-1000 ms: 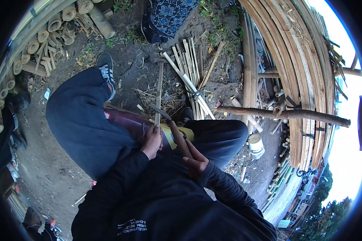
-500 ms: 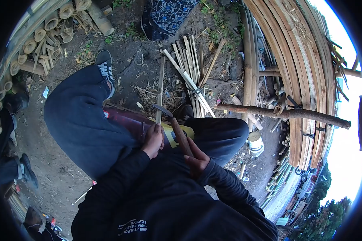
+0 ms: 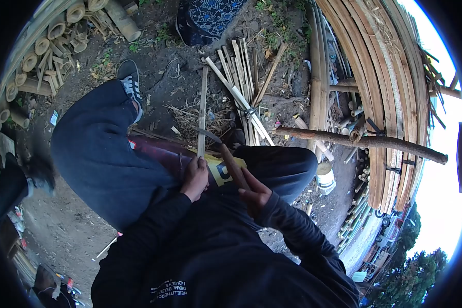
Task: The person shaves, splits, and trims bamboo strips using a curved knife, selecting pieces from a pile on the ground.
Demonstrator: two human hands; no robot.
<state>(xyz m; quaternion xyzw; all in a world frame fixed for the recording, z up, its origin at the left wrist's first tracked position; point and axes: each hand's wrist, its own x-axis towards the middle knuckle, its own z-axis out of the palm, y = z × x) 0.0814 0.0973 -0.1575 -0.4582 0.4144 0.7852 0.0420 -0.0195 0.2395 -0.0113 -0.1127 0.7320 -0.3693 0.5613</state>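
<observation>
through my remote feed i see the knife (image 3: 231,162), grasped in the right hand (image 3: 256,197), has crept slightly away from the left hand (image 3: 195,180) gripping the pale strip (image 3: 203,100) above the ground (image 3: 159,95), so the blade (image 3: 209,134) now crosses it farther along.

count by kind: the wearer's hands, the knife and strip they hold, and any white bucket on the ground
Left hand and right hand: 2
Knife: 1
Strip: 1
Bucket: 1
Total: 5
</observation>
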